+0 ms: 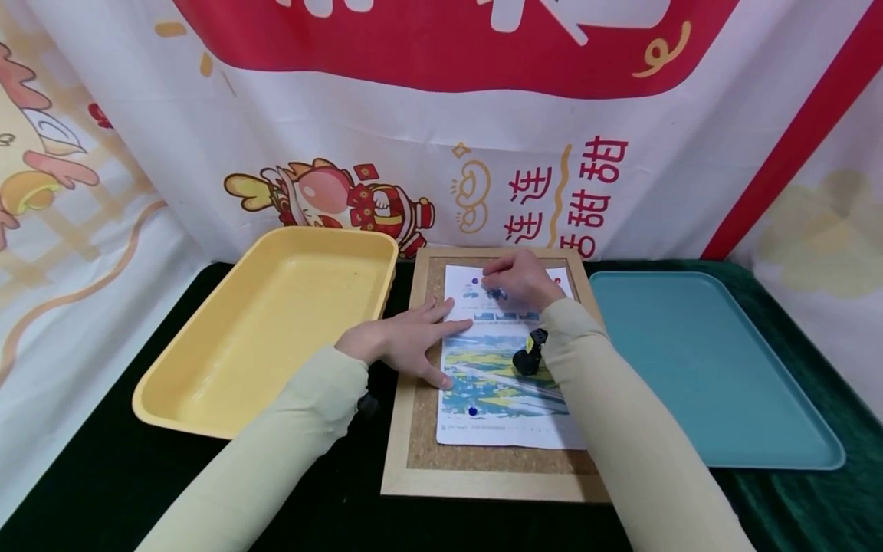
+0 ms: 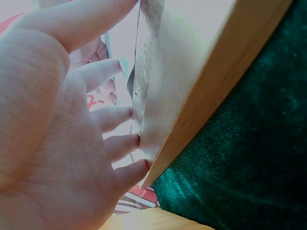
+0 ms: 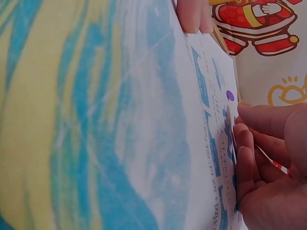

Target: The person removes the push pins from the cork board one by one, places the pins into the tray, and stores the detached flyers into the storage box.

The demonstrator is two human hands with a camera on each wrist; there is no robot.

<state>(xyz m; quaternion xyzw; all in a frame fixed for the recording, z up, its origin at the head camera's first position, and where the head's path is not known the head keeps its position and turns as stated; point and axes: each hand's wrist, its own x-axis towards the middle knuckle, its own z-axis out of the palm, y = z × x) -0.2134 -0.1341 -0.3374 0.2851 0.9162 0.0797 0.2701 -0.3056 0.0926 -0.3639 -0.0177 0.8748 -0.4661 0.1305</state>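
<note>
Where the printed sheet (image 1: 491, 368) lies, as I read it from my remote post: flat on the framed corkboard (image 1: 428, 452), long axis running from 12 to 6 o'clock.
Governing relation, in my judgement: the upper blue pin (image 1: 474, 281) sits at the sheet's 11 o'clock corner, just beside the right hand (image 1: 526, 277), to 9 o'clock of its fingertips.
Nearer hand: the right, its forearm lying along 5 o'clock; the left hand (image 1: 408, 337) is farther off, at the pin's 7 o'clock.
Right fingers: bent towards the paper near its 12 o'clock edge; their tips are hidden from me in part, so I cannot tell whether they grasp anything.
Left fingers: released and spread, resting across the sheet's 9 o'clock edge, thumb lowest.
Other pins: a lower blue pin (image 1: 472, 412) at the sheet's 7 o'clock corner; a red pin (image 1: 557, 281) at its 1 o'clock corner, beyond the right hand.
Unverified corner: 5 o'clock, covered by the right sleeve (image 1: 641, 429).
Yellow bin (image 1: 262, 330): at the board's 10 o'clock, deep-walled, slanted; I note only small dark specks inside.
Blue tray (image 1: 724, 368): at the board's 3 o'clock, shallow, partly behind the sleeve; I can identify no contents.
Support: green cloth (image 1: 331, 498) beneath board, bin and tray.
</note>
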